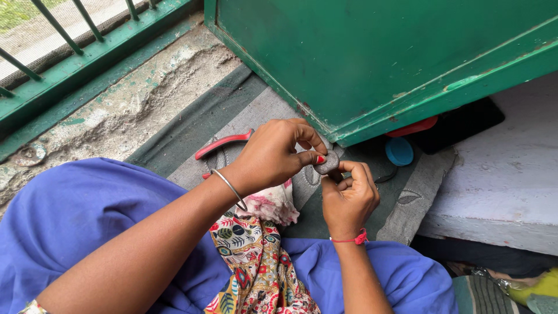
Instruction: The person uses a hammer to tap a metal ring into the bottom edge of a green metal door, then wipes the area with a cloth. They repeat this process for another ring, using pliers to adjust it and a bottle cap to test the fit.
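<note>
A small dark grey, rounded metal piece (pixel 327 162) is pinched between both hands above the mat. My left hand (pixel 273 154), with a silver bangle on its wrist, grips it from the left with thumb and fingers. My right hand (pixel 349 195), with a red thread round its wrist, holds it from below with the fingertips. Behind my left hand, red-handled pliers (pixel 224 143) lie on the mat, partly hidden by it.
A grey and green mat (pixel 407 203) covers the floor. A green metal door (pixel 378 58) stands ahead, with a blue round lid (pixel 399 151) and a red object (pixel 414 126) beneath it. Green railing (pixel 70 52) at the left. My lap holds blue cloth and patterned fabric (pixel 256 261).
</note>
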